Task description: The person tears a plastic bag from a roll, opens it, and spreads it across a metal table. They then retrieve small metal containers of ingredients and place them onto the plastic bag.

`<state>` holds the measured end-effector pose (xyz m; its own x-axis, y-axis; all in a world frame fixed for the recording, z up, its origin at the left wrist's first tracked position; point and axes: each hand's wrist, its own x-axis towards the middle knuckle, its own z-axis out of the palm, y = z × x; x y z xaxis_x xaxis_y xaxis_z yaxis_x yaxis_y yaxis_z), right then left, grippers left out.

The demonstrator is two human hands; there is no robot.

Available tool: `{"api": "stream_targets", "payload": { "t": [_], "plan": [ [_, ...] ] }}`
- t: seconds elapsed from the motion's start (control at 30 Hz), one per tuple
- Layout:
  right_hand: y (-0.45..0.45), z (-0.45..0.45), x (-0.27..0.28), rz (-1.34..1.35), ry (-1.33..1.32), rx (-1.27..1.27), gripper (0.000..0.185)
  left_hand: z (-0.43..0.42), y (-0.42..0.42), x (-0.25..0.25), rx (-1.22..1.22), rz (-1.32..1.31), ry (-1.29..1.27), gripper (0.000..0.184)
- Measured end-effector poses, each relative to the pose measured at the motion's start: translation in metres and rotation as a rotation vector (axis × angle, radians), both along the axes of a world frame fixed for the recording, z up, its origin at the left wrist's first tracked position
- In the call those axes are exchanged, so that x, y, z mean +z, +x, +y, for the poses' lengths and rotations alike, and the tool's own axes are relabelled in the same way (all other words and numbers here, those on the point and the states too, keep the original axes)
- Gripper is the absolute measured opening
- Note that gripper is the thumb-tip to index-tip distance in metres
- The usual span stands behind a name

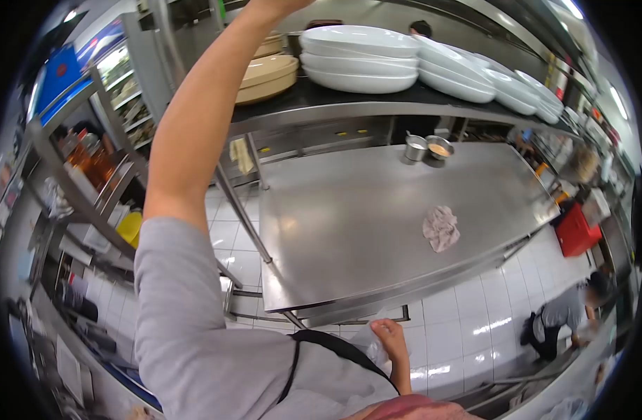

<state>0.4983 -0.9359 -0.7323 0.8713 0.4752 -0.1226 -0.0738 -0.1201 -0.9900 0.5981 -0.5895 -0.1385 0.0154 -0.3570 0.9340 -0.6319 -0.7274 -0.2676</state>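
Observation:
My left arm stretches up past the shelf. Only the wrist end of my left hand [282, 4] shows at the top edge, and its fingers are out of frame. Near it on the shelf are stacked beige dishes [268, 78] and a stack of white oval dishes [359, 64]. Low in front of my body, my right hand [389, 339] is closed with curled fingers on a piece of clear, thin plastic [368, 343], perhaps a bag; its exact kind is hard to make out.
A steel table [349, 217] stands below the shelf [377, 107], bearing a crumpled cloth [440, 229], a metal cup [415, 148] and a metal bowl [440, 148]. A metal rack [69, 171] is at left. Another person [562, 318] bends at lower right near a red box [578, 231].

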Motion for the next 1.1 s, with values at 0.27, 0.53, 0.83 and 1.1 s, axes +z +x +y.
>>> {"api": "stream_targets", "payload": {
  "t": [0.27,0.53,0.83,1.1],
  "plan": [
    [-0.003,-0.025,-0.043,0.229,0.085,-0.106,0.027,0.037,-0.068,-0.034,0.276,-0.004,-0.048,0.070],
    [0.025,0.008,0.006,-0.061,-0.084,0.050,0.023,0.088,-0.036,-0.056,0.011,0.052,-0.413,0.051],
    [0.000,0.017,-0.017,0.097,-0.027,0.097,0.030,0.091,0.011,-0.052,0.236,0.249,-0.175,0.032],
    [-0.014,0.006,-0.019,0.092,-0.066,0.034,0.032,0.090,0.001,-0.028,0.752,0.484,-0.054,0.049]
  ]
}}
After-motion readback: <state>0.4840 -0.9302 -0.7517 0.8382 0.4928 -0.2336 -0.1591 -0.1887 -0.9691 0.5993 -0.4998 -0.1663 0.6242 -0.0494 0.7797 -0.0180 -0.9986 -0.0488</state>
